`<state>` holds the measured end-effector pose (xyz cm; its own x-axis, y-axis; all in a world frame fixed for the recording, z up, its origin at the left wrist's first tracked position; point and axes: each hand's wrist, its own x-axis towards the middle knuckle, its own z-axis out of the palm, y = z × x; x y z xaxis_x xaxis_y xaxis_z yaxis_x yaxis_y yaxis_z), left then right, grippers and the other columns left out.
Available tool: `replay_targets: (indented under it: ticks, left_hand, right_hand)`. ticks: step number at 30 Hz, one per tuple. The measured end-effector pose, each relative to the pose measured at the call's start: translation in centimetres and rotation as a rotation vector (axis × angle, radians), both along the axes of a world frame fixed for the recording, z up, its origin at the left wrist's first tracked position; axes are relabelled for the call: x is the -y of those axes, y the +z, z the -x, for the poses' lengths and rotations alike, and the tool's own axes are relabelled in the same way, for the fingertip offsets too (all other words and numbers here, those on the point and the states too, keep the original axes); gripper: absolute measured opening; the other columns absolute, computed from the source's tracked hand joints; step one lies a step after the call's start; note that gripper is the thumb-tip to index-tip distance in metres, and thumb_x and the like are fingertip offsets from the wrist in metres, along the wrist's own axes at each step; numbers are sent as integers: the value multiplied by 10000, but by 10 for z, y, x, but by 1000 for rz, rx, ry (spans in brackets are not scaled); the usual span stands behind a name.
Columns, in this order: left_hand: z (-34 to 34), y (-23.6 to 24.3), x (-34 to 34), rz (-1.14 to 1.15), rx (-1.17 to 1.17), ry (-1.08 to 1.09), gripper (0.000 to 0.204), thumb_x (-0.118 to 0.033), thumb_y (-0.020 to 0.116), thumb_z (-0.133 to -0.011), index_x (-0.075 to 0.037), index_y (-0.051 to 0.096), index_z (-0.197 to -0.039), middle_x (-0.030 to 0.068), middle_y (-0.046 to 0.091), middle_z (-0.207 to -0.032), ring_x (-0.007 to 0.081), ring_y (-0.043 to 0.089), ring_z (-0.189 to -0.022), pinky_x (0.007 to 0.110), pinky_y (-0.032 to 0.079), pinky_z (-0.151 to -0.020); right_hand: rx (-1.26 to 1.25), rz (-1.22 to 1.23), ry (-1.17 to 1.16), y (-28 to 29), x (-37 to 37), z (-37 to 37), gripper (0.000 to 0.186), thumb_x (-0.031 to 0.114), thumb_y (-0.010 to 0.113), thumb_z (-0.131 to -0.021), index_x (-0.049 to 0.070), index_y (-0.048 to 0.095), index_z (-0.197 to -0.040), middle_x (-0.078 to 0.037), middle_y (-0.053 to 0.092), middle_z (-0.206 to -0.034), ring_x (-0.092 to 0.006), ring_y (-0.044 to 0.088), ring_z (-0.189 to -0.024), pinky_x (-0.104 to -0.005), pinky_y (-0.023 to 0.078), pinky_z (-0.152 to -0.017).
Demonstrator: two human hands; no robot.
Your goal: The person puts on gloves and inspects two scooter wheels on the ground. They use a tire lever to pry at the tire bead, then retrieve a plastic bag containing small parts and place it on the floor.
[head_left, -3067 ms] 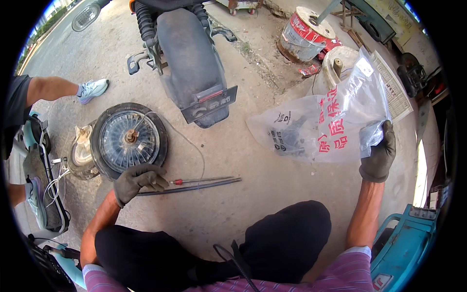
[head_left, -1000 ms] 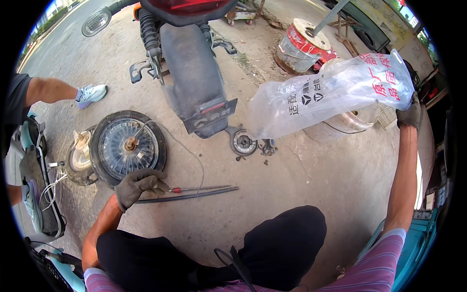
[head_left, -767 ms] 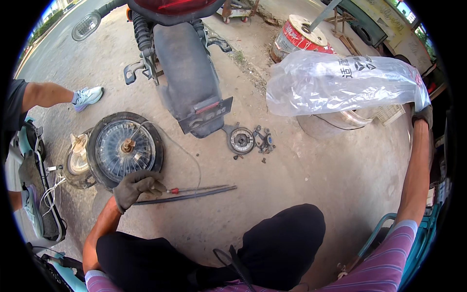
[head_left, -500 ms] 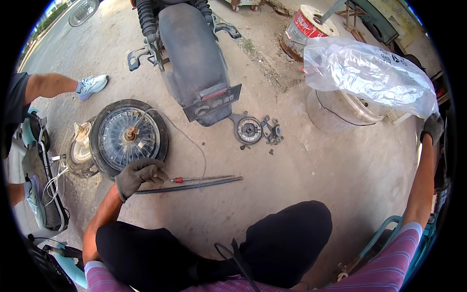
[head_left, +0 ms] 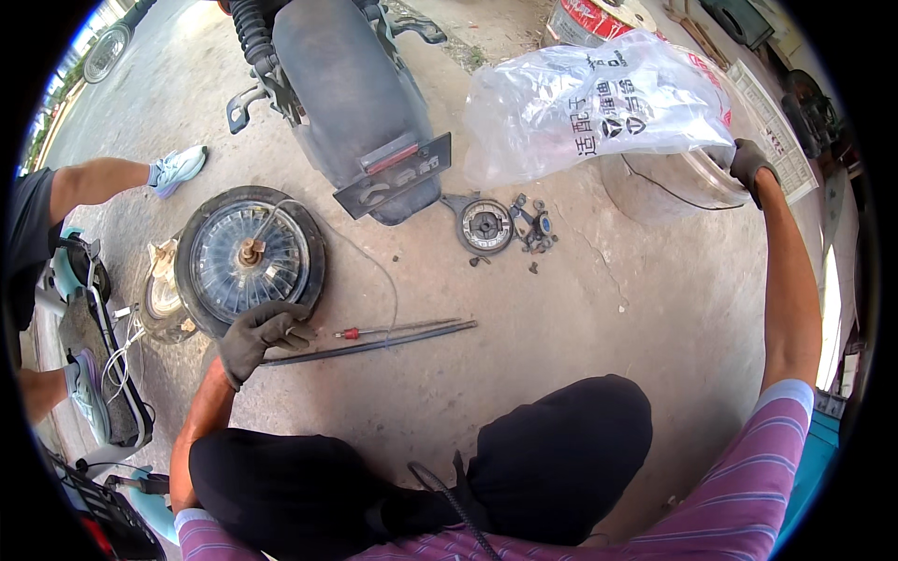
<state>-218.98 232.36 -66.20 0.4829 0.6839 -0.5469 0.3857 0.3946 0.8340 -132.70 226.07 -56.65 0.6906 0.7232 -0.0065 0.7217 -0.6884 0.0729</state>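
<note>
My right hand (head_left: 752, 169), in a dark grey glove, grips the near right corner of a clear plastic bag (head_left: 533, 117) with dark and red print. The bag spreads out over a pale bucket (head_left: 645, 199). At the lower edge of a spoked-looking hub-motor wheel (head_left: 229, 280), lying flat with its axle upward, is my gloved left hand (head_left: 267, 338). Its fingers are loosely bent and apart, with nothing seen in them. Just right of it lie a red-handled screwdriver (head_left: 352, 334) and a long dark bar (head_left: 412, 338). A thin cable runs from the wheel across the ground.
A motorbike's rear mudguard (head_left: 351, 93) stands ahead. Right of it lie a round brake plate (head_left: 486, 227) and small metal parts (head_left: 535, 229). A second wheel (head_left: 166, 290), a scooter (head_left: 108, 374) and a person's leg (head_left: 112, 173) are at left. A red-and-white drum (head_left: 585, 21) stands far right.
My right hand has brought the plastic bag leftward and nearer, turning its printed side into view. My left hand has stayed by the wheel. The view has shifted slightly.
</note>
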Motion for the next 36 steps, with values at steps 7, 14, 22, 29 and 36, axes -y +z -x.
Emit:
replay_targets:
  ticks: [7,14,22,29,36]
  left_hand:
    - [-6,-9,-7,-14,23,-58,417,-280,540,-1101,67,601,-1325,207,740,-1121,285,739,-1000,378,609,-886]
    - [-8,-2,-5,-22,-7,-47,410,-270,544,-1098,67,602,-1322,203,743,-1111,283,740,-1000,374,610,-883]
    - [8,-4,-2,-33,-16,-31,480,-348,546,-1092,63,589,-1335,214,738,-1131,299,744,-1008,381,605,-896]
    - [-1,-4,-8,-14,0,-29,440,-302,551,-1094,65,590,-1333,207,740,-1130,279,740,-997,367,606,-886]
    - [3,-11,-10,11,-13,-20,413,-274,550,-1096,58,592,-1337,204,741,-1134,273,737,-997,365,607,-890]
  right_hand:
    - [213,-709,86,43,26,3,490,267,635,-958,56,632,-1400,-179,686,-1353,-317,651,-1265,-391,486,-1090]
    - [6,-382,516,18,-1,184,814,396,764,-919,165,394,-1606,-248,453,-1564,-371,433,-1473,-438,353,-1222]
    - [-487,-569,239,-4,1,96,598,435,751,-966,-41,657,-1317,-115,714,-1138,-171,649,-1026,-301,509,-908]
    - [272,-394,-91,28,19,4,618,487,694,-951,8,668,-1340,-234,700,-1284,-330,675,-1204,-438,509,-1013]
    - [5,229,-137,15,3,7,636,448,698,-937,10,635,-1394,-233,664,-1374,-361,638,-1285,-430,481,-1082]
